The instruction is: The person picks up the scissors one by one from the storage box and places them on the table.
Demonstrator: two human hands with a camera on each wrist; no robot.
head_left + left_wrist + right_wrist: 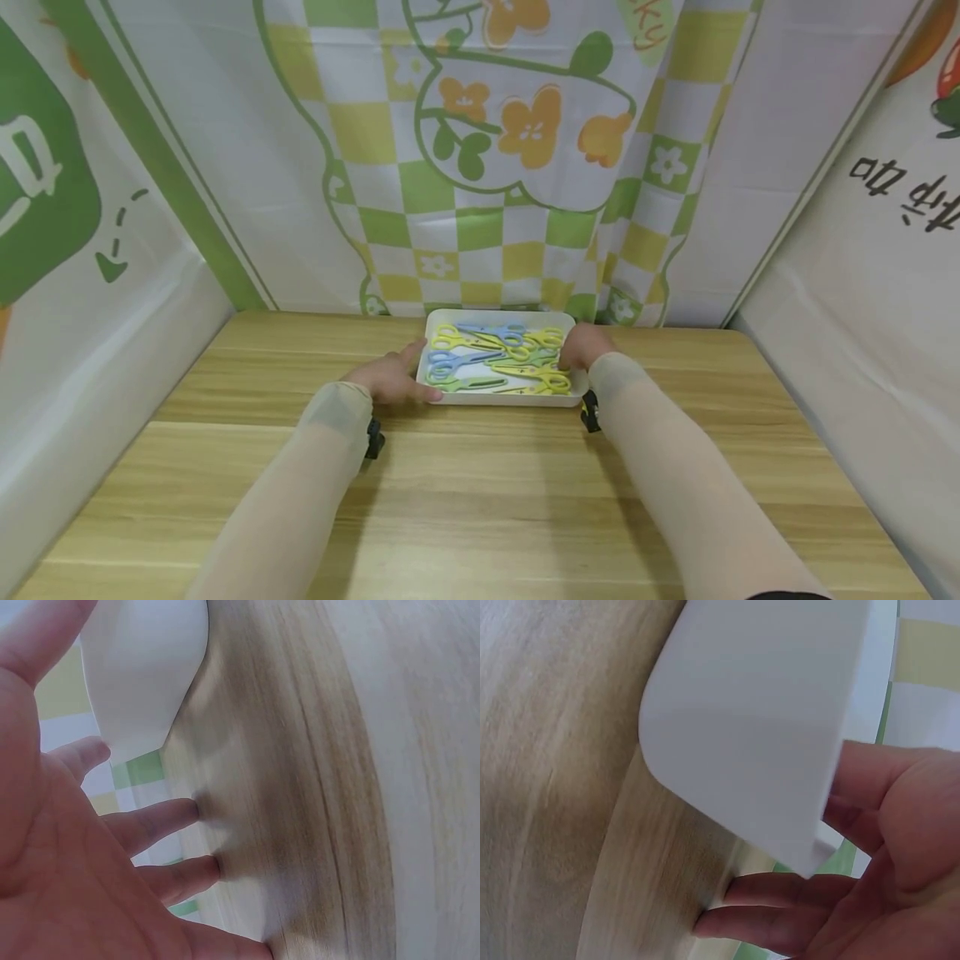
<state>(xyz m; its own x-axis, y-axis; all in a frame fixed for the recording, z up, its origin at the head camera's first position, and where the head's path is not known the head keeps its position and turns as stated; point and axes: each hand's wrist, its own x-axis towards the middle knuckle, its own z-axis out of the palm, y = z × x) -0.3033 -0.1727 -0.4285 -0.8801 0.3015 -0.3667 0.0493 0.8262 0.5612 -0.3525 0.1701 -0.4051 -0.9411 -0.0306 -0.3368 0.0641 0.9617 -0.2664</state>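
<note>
A white rectangular tray point(510, 400) stands at the table's back, holding several scissors with blue, green and yellow handles. My left hand point(392, 377) is at the tray's left end, thumb along its front corner and index fingertip against its wall. In the left wrist view its other fingers point(161, 821) are spread, tips at the tabletop. My right hand point(583, 346) reaches over the tray's right wall. Thumb and index dip inside beside green-handled scissors point(543, 357), tips hidden, so I cannot tell whether they pinch anything. Its other fingers point(769, 922) stay outside, close to the table.
The wooden table point(480, 517) extends toward me in front of the tray. A checked curtain point(517, 242) with orange flowers hangs right behind it. Printed white sheets point(127, 350) line both sides.
</note>
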